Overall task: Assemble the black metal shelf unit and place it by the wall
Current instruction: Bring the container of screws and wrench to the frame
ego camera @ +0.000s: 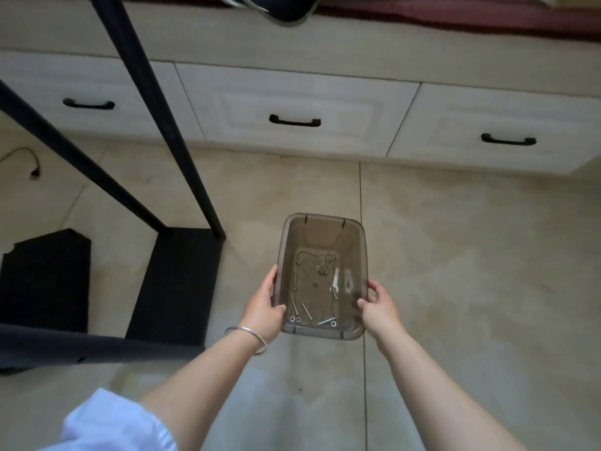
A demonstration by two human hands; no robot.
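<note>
A see-through brown plastic bin (325,226) hangs over the tiled floor in front of me. My left hand (265,307) grips its left rim with the thumb inside, and my right hand (379,304) grips its right rim. Several long silver bolts (305,310) and small washers lie loose on the bin's bottom. To the left stands the black metal shelf unit, with its thin black posts (156,118) rising toward me and a black shelf board (175,284) low down near the floor.
A white drawer front with black handles (295,120) runs across the back. A second black board (45,281) lies at the left, and a cable with a plug (34,172) lies on the floor. Beige tiles spread to the right.
</note>
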